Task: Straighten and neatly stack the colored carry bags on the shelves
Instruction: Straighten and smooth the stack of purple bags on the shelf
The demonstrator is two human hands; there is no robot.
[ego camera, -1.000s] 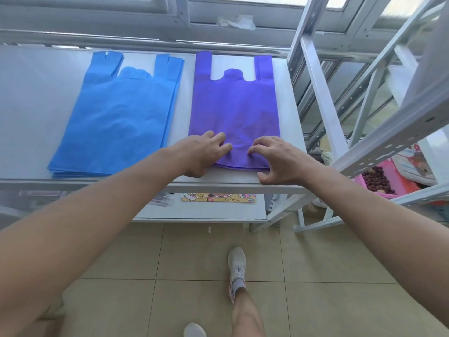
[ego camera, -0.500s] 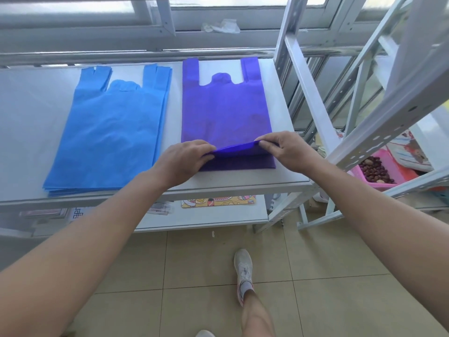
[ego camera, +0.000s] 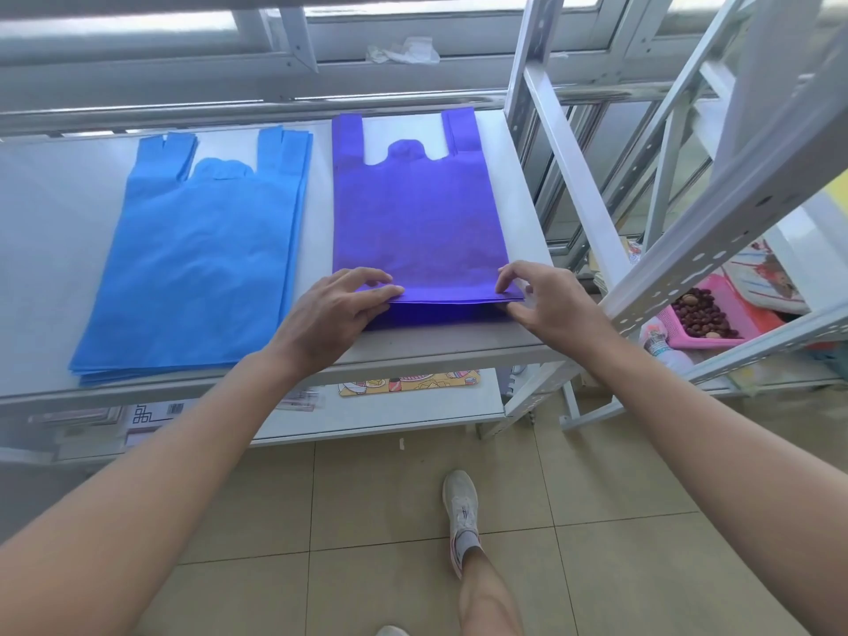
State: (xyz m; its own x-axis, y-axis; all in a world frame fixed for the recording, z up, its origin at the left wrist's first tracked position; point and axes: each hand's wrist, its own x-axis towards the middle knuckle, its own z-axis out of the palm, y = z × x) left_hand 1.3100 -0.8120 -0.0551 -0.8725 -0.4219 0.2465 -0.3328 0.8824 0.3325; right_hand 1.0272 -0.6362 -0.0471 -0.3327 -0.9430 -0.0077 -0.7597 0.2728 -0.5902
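Left hand (ego camera: 332,309) and right hand (ego camera: 546,300) each pinch a bottom corner of the top purple bag (ego camera: 415,213), lifted slightly, its length running away with handles toward the window.

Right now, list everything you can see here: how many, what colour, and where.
shelf: one, white, under both stacks
purple bags: one stack, purple, its right side
blue bags: one stack, blue, left of the purple
printed card: one, yellow, lower level
tray: one, pink, right rack, holding brown nuts
crumpled plastic: one, white, window ledge
shoes: two, whitish, tiled floor, one barely visible
left hand: pinching purple bags' near-left corner
right hand: pinching their near-right corner
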